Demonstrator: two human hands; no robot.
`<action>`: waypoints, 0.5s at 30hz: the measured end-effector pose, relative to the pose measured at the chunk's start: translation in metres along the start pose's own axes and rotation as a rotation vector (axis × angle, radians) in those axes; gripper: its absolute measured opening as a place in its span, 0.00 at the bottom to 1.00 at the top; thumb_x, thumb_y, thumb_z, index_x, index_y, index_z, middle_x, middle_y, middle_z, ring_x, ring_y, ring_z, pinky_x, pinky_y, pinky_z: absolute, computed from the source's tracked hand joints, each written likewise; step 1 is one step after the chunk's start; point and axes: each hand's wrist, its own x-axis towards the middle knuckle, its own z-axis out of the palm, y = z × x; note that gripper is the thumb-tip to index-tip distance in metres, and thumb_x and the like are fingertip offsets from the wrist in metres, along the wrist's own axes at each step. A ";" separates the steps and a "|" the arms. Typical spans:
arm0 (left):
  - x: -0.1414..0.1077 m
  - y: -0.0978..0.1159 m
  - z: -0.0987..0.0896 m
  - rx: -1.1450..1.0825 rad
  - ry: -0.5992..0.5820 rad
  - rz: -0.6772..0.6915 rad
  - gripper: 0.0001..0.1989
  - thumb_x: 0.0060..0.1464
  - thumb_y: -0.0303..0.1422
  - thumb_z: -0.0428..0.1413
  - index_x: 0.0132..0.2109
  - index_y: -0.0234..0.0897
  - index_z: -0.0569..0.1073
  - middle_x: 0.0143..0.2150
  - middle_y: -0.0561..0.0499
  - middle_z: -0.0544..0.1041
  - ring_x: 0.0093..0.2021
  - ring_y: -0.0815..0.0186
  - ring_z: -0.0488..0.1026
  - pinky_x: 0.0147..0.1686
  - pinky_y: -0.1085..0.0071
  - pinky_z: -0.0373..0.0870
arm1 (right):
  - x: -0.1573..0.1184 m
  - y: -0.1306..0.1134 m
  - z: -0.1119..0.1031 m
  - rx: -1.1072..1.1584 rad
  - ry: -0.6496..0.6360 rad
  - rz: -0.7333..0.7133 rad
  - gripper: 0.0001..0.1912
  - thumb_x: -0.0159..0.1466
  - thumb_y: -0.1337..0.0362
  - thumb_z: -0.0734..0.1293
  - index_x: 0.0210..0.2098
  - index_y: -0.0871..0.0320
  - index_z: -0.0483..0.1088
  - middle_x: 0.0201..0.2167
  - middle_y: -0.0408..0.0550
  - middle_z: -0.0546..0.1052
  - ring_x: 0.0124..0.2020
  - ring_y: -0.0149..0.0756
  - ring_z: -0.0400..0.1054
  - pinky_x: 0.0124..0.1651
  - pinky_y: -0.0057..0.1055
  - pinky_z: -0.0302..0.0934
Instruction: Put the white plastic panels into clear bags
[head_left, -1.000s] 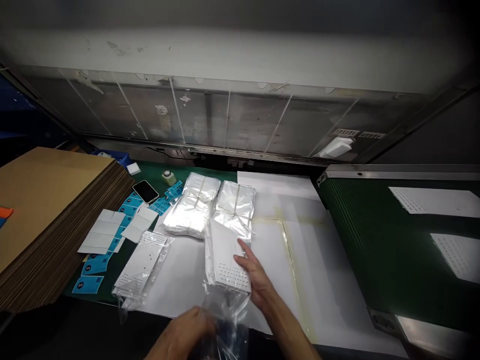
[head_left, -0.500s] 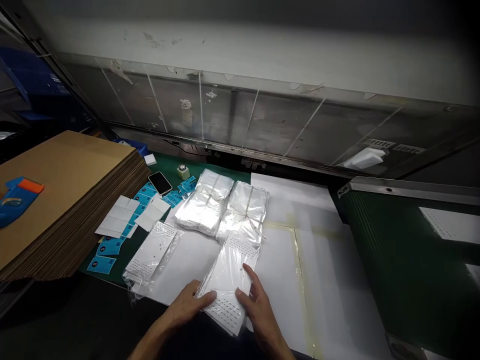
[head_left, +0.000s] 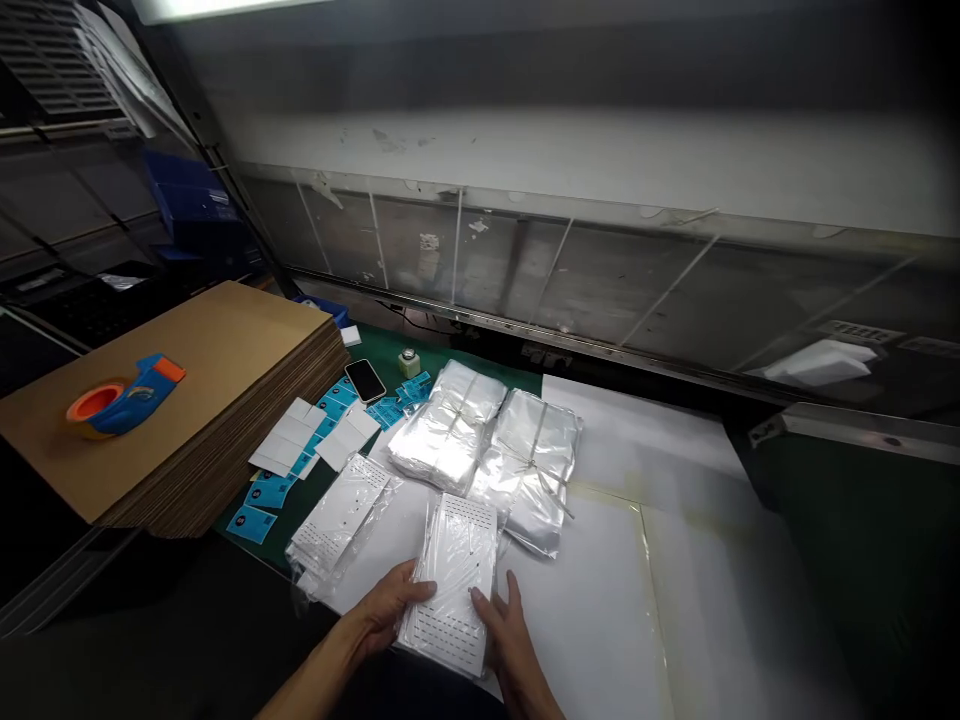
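Observation:
A bagged stack of white perforated sheets (head_left: 452, 575) is held upright-ish between both hands at the near edge of the table. My left hand (head_left: 386, 605) grips its left side, thumb on top and the other fingers hidden beneath. My right hand (head_left: 511, 640) holds the right edge with its thumb on the face and the index finger sticking out beyond the bag. To the left lies another bagged pile of white perforated sheets (head_left: 341, 515). Just beyond are two tied bundles of clear plastic bags (head_left: 448, 425), (head_left: 531, 455).
Stacked cardboard (head_left: 225, 330) fills the left, with a blue-orange tape dispenser (head_left: 139, 393) on top. Near it lie blue labels (head_left: 251, 523), folded white papers (head_left: 287, 437), a phone (head_left: 365, 381) and a small jar (head_left: 409, 363). A metal-edged panel (head_left: 585, 345) runs along the back.
The view has swung left, bringing the whole tape dispenser into sight. The bagged stack in my hands has turned straighter and sits clear of the right-hand bundle's middle.

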 end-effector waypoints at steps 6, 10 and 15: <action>0.036 -0.037 0.038 0.145 -0.062 -0.040 0.30 0.44 0.33 0.63 0.54 0.28 0.67 0.48 0.36 0.75 0.48 0.49 0.72 0.51 0.55 0.65 | -0.001 0.005 -0.051 0.067 0.130 -0.078 0.34 0.53 0.50 0.70 0.53 0.64 0.64 0.42 0.56 0.77 0.43 0.48 0.72 0.45 0.40 0.65; 0.067 -0.074 0.060 0.324 0.022 -0.103 0.38 0.42 0.36 0.64 0.58 0.25 0.61 0.52 0.32 0.72 0.51 0.47 0.69 0.52 0.56 0.64 | -0.011 0.015 -0.103 -0.049 0.312 -0.119 0.34 0.54 0.51 0.68 0.55 0.60 0.59 0.44 0.54 0.76 0.44 0.47 0.72 0.46 0.41 0.65; 0.089 -0.100 0.064 0.535 0.169 -0.146 0.48 0.36 0.38 0.66 0.62 0.22 0.54 0.62 0.27 0.57 0.60 0.44 0.58 0.57 0.56 0.56 | -0.020 0.031 -0.126 -0.386 0.448 -0.125 0.26 0.54 0.57 0.64 0.51 0.59 0.65 0.51 0.57 0.71 0.55 0.52 0.63 0.57 0.45 0.54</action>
